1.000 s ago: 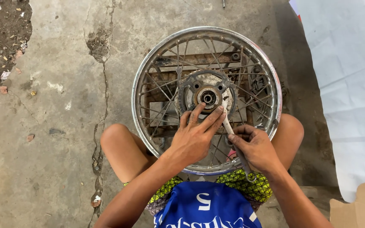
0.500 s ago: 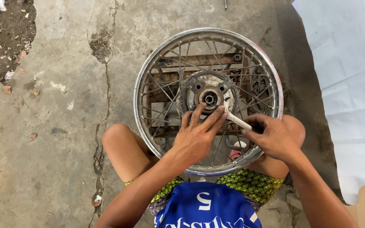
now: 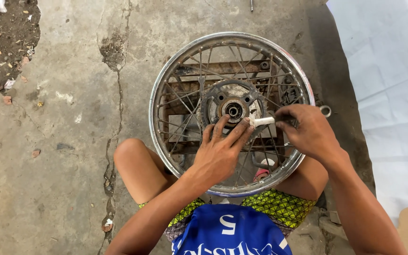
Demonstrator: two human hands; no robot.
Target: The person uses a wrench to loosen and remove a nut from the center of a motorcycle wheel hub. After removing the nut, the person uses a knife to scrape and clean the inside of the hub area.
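step: work at the hub (image 3: 233,109) of a spoked wheel (image 3: 232,113), pale-tipped tool (image 3: 262,121) set against the hub's right side
wheel: lies flat on a rusty frame (image 3: 223,70) on the concrete floor (image 3: 62,141), between the person's knees
left hand (image 3: 220,153): fingers spread open, tips resting on spokes and hub edge, steadying; grips nothing
right hand (image 3: 308,132): closed round the tool's handle, tip pointing left at the hub
next, my read: needs the left hand's steadying pressure on the wheel and fine control of the tip
nearby: white sheet (image 3: 388,94) to the right

L hand (image 3: 220,156) flat, fingers spread fwd; R hand (image 3: 310,132) fisted, knuckles up, both arms extended.
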